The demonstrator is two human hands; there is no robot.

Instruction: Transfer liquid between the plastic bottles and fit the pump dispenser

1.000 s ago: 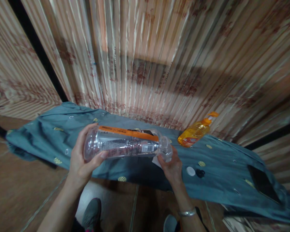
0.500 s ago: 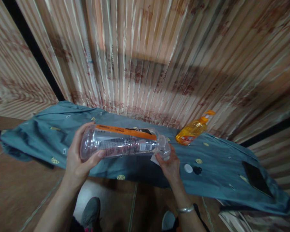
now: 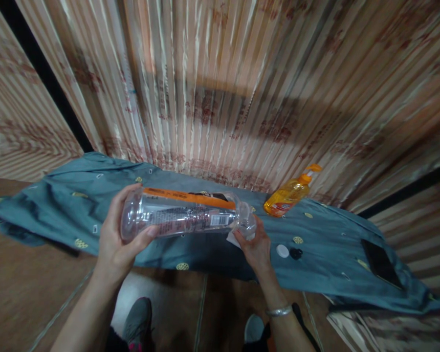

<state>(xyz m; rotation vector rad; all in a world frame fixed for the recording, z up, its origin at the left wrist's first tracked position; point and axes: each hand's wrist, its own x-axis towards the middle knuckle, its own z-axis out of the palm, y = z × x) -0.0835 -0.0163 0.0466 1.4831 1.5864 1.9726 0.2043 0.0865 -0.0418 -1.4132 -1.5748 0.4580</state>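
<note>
A large clear plastic bottle (image 3: 183,217) with an orange-edged label and a barcode lies sideways in the air above the cloth. My left hand (image 3: 119,230) wraps round its base, thumb in front. At the neck end my right hand (image 3: 256,244) has its fingers closed around a clear rounded part; whether this is the neck itself or a separate small piece I cannot tell. A bit of white, perhaps paper, (image 3: 233,239) shows beside the right fingers. Right of that hand, a white cap (image 3: 282,251) and a small black piece (image 3: 296,253) lie on the cloth.
The narrow table is covered by a teal cloth (image 3: 205,259). An orange pump bottle (image 3: 288,195) stands at its back, and a black phone (image 3: 381,263) lies at the right. A striped curtain (image 3: 220,98) hangs behind, with black poles (image 3: 46,73) at the sides.
The view has shifted slightly, so things on the table appear a little further left and up. Both hands keep the same grip on the bottle.
</note>
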